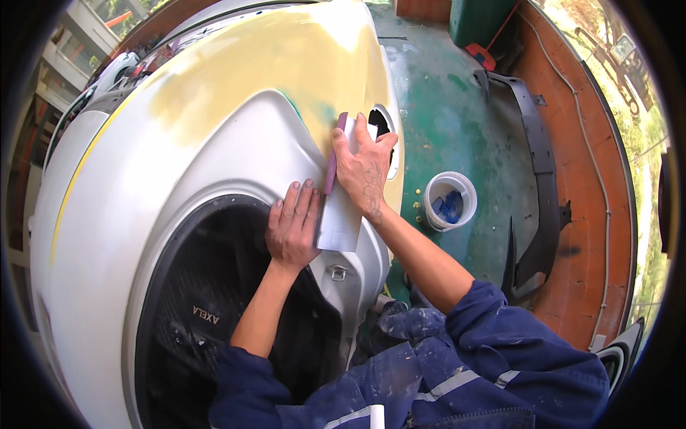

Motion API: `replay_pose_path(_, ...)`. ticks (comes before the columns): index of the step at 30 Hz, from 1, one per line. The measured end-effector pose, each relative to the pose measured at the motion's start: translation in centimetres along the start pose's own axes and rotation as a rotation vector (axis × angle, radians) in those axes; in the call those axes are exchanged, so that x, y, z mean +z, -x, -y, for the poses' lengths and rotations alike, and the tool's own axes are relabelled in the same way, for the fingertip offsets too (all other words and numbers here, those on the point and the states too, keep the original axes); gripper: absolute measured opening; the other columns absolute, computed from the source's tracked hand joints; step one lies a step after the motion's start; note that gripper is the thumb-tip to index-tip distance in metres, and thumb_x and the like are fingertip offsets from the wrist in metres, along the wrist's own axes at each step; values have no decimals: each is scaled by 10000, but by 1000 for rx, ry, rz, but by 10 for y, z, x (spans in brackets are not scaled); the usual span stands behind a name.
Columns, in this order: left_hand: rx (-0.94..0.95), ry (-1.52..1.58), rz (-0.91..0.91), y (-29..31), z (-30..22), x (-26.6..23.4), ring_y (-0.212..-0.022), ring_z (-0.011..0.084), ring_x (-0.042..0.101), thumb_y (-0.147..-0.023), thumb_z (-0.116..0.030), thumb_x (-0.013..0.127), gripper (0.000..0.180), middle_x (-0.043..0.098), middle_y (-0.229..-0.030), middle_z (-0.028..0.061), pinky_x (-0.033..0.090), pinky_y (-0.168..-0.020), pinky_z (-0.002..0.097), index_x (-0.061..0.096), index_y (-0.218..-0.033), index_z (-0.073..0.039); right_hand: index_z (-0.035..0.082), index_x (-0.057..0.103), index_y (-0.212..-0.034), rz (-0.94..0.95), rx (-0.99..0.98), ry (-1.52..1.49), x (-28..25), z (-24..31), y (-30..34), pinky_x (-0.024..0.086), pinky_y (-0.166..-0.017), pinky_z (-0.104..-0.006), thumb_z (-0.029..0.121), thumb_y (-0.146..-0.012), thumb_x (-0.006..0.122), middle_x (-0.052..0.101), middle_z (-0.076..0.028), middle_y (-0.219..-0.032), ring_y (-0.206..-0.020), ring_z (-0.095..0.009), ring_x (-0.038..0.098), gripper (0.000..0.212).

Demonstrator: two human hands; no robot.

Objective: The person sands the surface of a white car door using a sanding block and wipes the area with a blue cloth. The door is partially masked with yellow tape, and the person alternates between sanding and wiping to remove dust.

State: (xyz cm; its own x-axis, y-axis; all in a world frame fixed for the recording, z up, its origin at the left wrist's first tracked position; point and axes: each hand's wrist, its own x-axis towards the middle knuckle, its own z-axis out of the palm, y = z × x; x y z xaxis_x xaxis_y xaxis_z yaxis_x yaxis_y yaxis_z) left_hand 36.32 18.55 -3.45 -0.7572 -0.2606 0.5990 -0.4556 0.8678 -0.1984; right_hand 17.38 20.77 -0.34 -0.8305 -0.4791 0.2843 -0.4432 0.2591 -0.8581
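My right hand [363, 164] is closed over the upper part of a long, flat, whitish sanding block [340, 222], with its fingers wrapped across it. A purple strip [331, 168], perhaps abrasive paper, shows along the block's left edge. The block lies lengthwise on the car's rear body panel, beside an oval cut-out [381, 121]. Against its lower left side rests my left hand [293, 227], fingers stretched out flat on the white panel. Dull yellow coating [250, 64] covers the panel beyond my hands, fading into white [236, 150]. The block's underside is hidden.
A dark, recessed opening [214, 286] with a metal latch [338, 273] lies nearest me. On the green floor to the right stands a white bucket [468, 209] holding something blue. Farther right, a black bumper [541, 161] leans near a reddish wall [582, 222].
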Motion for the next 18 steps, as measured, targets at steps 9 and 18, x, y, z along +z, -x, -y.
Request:
replay_pose_path(9,-7,-15,40,2,2,-2,-1452,265,556,-912,-166,568,495,644,-1517,88,294,-1217,400,717,-1368,-45,65,620,-1482,28,28,-24,3,-5,-6,499,-891,-493,446,-942,721,443,-262,-1141,-1022,-438,588,669)
replay_pose_path(18,-127,-81,264,-33,-8,-12,-1597,315,326,-1050,-363,547,713,338,-1732,163,246,-1281,505,377,-1631,12,63,606,-1520,-3,444,-336,-72,-83,11,492,-1010,-365,427,-1019,713,566,-131,-1165,-1078,-222,594,628)
